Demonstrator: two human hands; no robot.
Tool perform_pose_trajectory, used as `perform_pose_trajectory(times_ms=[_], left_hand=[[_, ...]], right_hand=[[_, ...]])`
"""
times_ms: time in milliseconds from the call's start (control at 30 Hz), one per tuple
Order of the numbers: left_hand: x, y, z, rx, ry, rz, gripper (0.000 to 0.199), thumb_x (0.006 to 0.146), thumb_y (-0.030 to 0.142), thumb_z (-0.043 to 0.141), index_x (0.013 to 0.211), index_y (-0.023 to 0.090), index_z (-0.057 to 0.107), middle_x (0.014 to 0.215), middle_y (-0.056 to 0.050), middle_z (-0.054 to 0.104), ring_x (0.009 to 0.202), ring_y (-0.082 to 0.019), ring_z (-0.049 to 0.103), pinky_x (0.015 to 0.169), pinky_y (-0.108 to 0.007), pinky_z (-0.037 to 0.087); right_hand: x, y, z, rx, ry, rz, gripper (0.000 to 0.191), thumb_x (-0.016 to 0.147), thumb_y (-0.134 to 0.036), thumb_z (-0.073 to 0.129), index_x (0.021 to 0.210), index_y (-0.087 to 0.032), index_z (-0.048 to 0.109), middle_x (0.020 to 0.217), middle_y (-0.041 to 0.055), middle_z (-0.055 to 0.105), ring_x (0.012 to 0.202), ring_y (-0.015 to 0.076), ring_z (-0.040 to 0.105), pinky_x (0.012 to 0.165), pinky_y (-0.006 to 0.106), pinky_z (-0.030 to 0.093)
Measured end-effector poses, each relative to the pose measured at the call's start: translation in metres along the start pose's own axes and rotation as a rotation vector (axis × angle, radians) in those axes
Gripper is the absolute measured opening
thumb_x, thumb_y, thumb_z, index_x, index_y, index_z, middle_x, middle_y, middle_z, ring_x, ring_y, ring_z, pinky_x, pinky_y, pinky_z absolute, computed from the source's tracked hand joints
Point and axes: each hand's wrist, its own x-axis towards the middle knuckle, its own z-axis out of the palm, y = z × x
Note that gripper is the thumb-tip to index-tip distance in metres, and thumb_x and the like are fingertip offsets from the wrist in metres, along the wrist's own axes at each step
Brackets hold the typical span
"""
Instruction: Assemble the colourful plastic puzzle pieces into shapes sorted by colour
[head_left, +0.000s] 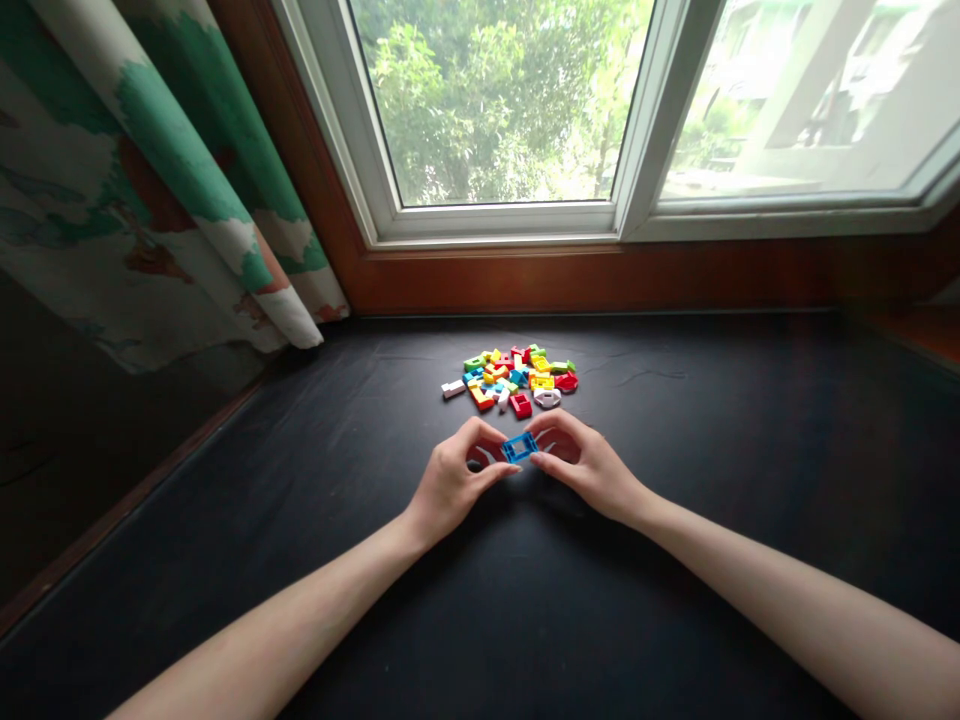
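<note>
Between my two hands is a small blue plastic toy block [520, 447], a rectangular frame with an opening through its middle. My left hand [457, 475] pinches its left end between thumb and fingers. At the right end, the thumb and fingers of my right hand [589, 462] close on the same block. Just beyond my fingertips lies a loose pile of toy blocks [498, 374] in red, yellow, orange, green, blue and white. Closest to the block in my hands are a red block [520, 405] and a white rounded piece [547, 398].
The pile rests on a black tabletop [480, 620] that reaches to a wooden sill [487, 280] under a white-framed window [495, 225]. A patterned curtain [225, 200] hangs at the left, its hem touching the table's far left edge. A white block [453, 389] sits at the pile's left side.
</note>
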Motion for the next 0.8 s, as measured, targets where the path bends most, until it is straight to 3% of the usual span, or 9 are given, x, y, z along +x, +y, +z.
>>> perform_pose_trajectory(times_ms=[267,467,800], left_hand=[[-0.0005,-0.0012,0.0007,-0.019,-0.007,-0.007,0.030,0.073,0.032,0.081,0.087,0.018,0.059,0.079,0.001,0.066,0.069,-0.016,0.066,0.065,-0.028,0.055],[-0.0001,-0.0026,0.0003,-0.012,-0.041,0.034,0.020,0.080,0.032,0.075,0.086,0.017,0.063,0.084,-0.002,0.069,0.073,-0.017,0.066,0.072,-0.031,0.056],[0.0000,-0.0043,0.0011,0.011,-0.049,0.045,0.017,0.082,0.032,0.073,0.086,0.018,0.065,0.082,-0.001,0.069,0.071,-0.017,0.066,0.070,-0.030,0.056]], right_hand=[[-0.0006,-0.0040,-0.0003,-0.015,-0.016,-0.006,0.020,0.087,-0.022,0.064,0.106,-0.022,0.061,0.101,0.0038,0.068,0.088,0.0186,0.067,0.080,0.033,0.056],[-0.0002,-0.0030,-0.0006,-0.005,-0.030,-0.020,0.020,0.088,-0.020,0.061,0.108,-0.021,0.064,0.103,0.0045,0.069,0.089,0.0191,0.068,0.081,0.034,0.055],[0.0003,-0.0015,-0.0004,0.045,0.004,0.000,0.017,0.087,-0.024,0.064,0.103,-0.020,0.067,0.100,0.0047,0.070,0.091,0.0206,0.069,0.082,0.035,0.057]])
